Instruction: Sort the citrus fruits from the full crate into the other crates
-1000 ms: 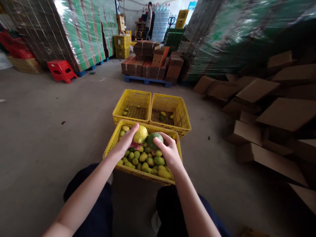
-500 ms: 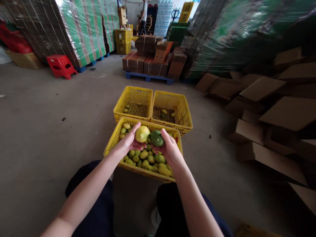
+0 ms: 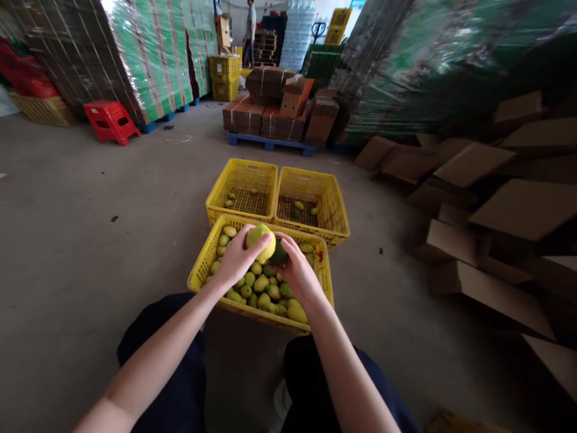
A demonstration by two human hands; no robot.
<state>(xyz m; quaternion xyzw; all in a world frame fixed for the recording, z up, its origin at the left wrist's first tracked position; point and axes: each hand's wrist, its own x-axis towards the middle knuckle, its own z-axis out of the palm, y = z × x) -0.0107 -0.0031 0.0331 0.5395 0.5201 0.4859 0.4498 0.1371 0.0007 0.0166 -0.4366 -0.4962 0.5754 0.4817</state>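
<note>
Over the near yellow crate (image 3: 205, 264), my left hand (image 3: 237, 255) is closed around a yellow lemon (image 3: 259, 243), its thumb lying across the front of the fruit. Just to the right, my right hand (image 3: 297, 267) holds a dark green lemon (image 3: 278, 252), partly hidden behind the yellow one and my fingers. Beneath both hands, many yellow and green lemons (image 3: 261, 282) fill the crate. Its far middle part is covered by my hands.
Two more yellow crates (image 3: 241, 162) (image 3: 311, 174) stand directly behind, each with a few lemons. Flattened cartons (image 3: 473, 165) are heaped at right. A red stool (image 3: 110, 120) stands at left. Bundled cardboard rests on a blue pallet (image 3: 270, 143). Far back, a person (image 3: 250, 33) stands.
My left hand has turned the yellow lemon, and its thumb now crosses the front. The green lemon has shifted left, partly behind it. The distant person has moved left.
</note>
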